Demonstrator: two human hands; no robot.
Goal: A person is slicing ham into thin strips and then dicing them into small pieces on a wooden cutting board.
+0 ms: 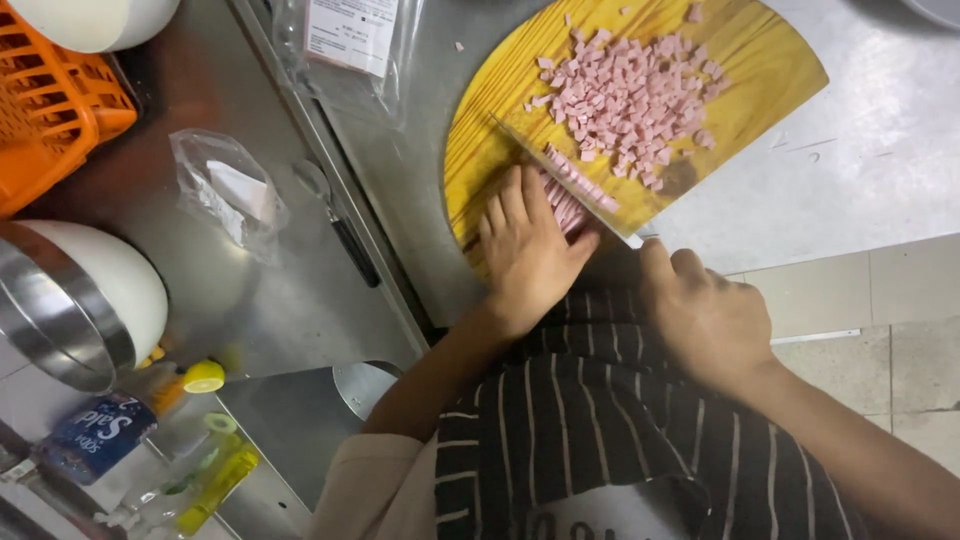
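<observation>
Left hand presses pink meat strips flat on the yellow board, steadying them near its table-edge side. Right hand's grip clenches the knife; diced pile sits clear beyond the blade.

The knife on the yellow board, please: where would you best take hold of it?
Grip the knife by its handle, from the near right, where the right hand holds it. The blade runs up-left across the board, edge on the pink strips beside the left hand.
</observation>
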